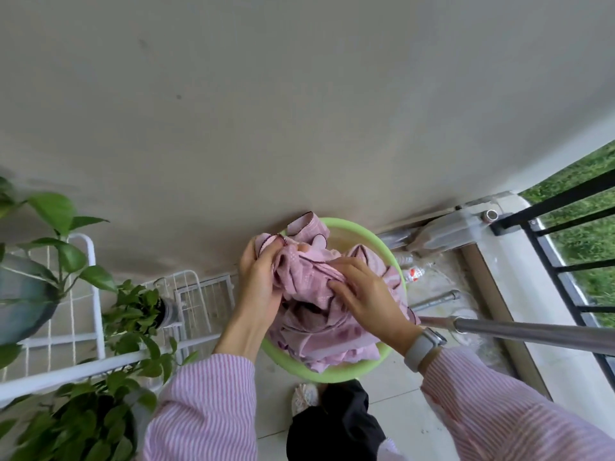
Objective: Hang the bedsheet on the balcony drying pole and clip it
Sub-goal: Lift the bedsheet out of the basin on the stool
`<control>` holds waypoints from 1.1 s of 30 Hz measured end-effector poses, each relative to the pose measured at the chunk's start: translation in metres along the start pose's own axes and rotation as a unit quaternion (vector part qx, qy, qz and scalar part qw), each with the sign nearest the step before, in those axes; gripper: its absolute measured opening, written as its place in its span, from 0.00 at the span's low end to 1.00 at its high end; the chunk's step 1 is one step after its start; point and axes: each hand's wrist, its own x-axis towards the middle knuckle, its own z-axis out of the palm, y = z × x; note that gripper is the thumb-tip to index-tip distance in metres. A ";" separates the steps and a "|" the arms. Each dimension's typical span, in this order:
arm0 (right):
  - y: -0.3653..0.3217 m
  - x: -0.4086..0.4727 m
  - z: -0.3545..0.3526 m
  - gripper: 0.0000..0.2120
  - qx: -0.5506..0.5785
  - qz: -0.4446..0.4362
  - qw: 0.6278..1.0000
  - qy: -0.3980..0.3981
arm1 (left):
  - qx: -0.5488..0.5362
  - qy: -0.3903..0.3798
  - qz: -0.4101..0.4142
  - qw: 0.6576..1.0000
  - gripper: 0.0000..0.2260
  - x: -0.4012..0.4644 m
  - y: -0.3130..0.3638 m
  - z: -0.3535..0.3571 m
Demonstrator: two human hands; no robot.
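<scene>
— While the big grey wall [266, 111] fills the upper frame, where is the bedsheet?

— Low in the middle. The crumpled pink patterned bedsheet with dark scalloped trim [312, 284] lies heaped in a round light-green plastic basin [349, 371] on the pale tiled floor [399, 410], one edge flopping over the basin's far rim.

— And the pole?

— A shiny metal drying pole [532, 331] runs in from the right edge, its end just beside the right wrist, with a black balcony railing [572, 261] behind it at the right. I judge that is where the sheet should go, though nothing hangs on it yet.

— What about the left of the frame?

— Leafy green potted plants [76, 327] on a white wire rack [90, 294].

— The hands?

— Both have fabric. The left hand [259, 277] has its fingers curled round a bunch of cloth near the trimmed edge; the right hand [362, 294], with a pale wristband [422, 347] above a pink striped sleeve [499, 420], presses its curled fingertips into a fold at the centre of the heap.

— How to do this step well?

— I would find the trimmed hem first and follow it along to a corner, rather than hauling up the whole wad. Lifted by the edge, the sheet should open out and stay off the floor.

— Clips?

— None that I can see.
</scene>
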 end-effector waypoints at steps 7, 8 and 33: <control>0.005 -0.001 0.000 0.21 -0.037 -0.017 0.999 0.014 | 0.376 -0.151 0.133 0.904 0.10 -0.009 -0.003 -0.012; 0.005 -0.004 0.003 0.24 -0.036 -0.006 0.999 0.014 | 0.429 -0.139 0.162 0.878 0.07 -0.010 -0.004 -0.011; -0.320 -0.023 -0.293 0.07 -0.151 -0.147 0.951 0.228 | 0.492 -0.180 0.588 0.617 0.13 -0.177 0.276 0.198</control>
